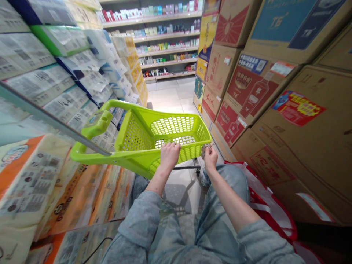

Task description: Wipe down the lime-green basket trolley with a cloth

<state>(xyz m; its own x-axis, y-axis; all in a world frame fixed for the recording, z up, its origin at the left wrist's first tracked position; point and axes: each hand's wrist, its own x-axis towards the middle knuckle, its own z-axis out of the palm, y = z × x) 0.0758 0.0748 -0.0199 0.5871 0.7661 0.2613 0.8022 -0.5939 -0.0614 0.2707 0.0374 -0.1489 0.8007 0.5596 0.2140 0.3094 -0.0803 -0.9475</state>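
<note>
A lime-green plastic shopping basket point(137, 135) is tipped on its side in a narrow shop aisle, its open mouth facing me. My left hand point(169, 154) is closed over the basket's near lower rim. My right hand point(210, 157) is closed around a small greyish crumpled thing point(206, 148) pressed at the basket's right corner; I cannot make out what it is. The basket's handle point(97, 123) sticks out to the left. My knees in grey-blue trousers point(222, 198) are below my arms.
Stacked packs of paper tissue point(41, 84) line the left side behind a metal shelf rail point(52, 123). Brown cardboard cartons point(297, 121) are piled on the right. A red and white bag point(264, 205) lies by my right knee. Product shelves point(165, 44) stand at the far end of the tiled aisle.
</note>
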